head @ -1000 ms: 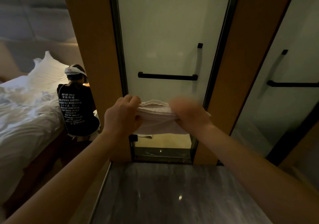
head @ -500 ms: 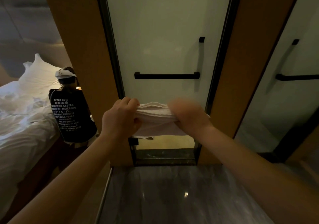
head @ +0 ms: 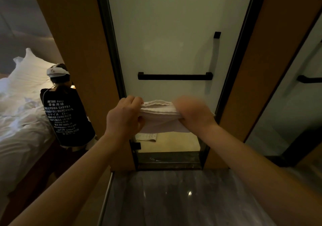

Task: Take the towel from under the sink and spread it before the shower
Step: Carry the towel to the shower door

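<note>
Between the two hands: a folded white towel [head: 159, 114] is held up in the air, its stacked edges uppermost and one layer hanging loose below.
Left hand [head: 124, 119]: the towel's left end is gripped, with the fingers curled over the top edge and the thumb tucked beneath.
Right hand [head: 193, 116]: it is blurred, but its fingers are seen closed round the towel's right end.
Behind the towel: a frosted glass door [head: 174, 34] in a dark frame is faced, with a black handle bar [head: 175, 76] fixed level just above the hands.
Lower door: through the glass below the towel a pale floor and a small perforated mat [head: 146, 137] are seen.
Below the towel: a glossy grey marble floor [head: 174, 199] is laid up to the door's dark threshold [head: 169, 159].
Either side: the door is flanked by tan wooden panels [head: 78, 43]; a second glass door [head: 287, 112] is set at the right.
Far left: a bed [head: 20, 130] with white sheets and a pillow [head: 29, 67] is seen, and a person [head: 68, 117] in a black printed top is seated beside it, back turned.
</note>
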Available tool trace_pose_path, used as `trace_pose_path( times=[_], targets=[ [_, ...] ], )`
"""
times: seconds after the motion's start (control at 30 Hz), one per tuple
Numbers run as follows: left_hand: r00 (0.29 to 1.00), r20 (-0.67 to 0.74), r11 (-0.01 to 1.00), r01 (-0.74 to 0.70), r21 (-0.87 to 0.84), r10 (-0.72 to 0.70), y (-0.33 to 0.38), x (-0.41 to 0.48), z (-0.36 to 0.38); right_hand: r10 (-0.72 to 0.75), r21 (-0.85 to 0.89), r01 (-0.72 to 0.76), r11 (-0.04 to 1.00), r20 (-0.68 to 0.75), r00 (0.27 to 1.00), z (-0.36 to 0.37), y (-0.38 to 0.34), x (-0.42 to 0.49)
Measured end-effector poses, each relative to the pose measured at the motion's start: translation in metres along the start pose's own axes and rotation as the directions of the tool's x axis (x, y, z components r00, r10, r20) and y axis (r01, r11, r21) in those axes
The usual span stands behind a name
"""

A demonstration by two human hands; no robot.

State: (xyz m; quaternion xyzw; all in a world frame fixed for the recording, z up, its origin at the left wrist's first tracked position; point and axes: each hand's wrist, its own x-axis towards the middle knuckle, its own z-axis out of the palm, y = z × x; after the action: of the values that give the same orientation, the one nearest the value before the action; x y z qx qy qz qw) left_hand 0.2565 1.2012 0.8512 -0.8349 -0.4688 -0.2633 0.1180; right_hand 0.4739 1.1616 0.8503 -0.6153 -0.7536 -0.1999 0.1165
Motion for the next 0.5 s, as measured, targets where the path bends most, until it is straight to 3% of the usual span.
trace_pose_path(
  times=[0.5],
  targets=[
    [0.988, 0.091, 0.991, 0.121, 0.055, -0.125, 0.0, 0.07, 0.091, -0.076, 0.068, 0.072, 0.995, 0.055, 0.996, 0.09, 0.074, 0.068]
  ],
)
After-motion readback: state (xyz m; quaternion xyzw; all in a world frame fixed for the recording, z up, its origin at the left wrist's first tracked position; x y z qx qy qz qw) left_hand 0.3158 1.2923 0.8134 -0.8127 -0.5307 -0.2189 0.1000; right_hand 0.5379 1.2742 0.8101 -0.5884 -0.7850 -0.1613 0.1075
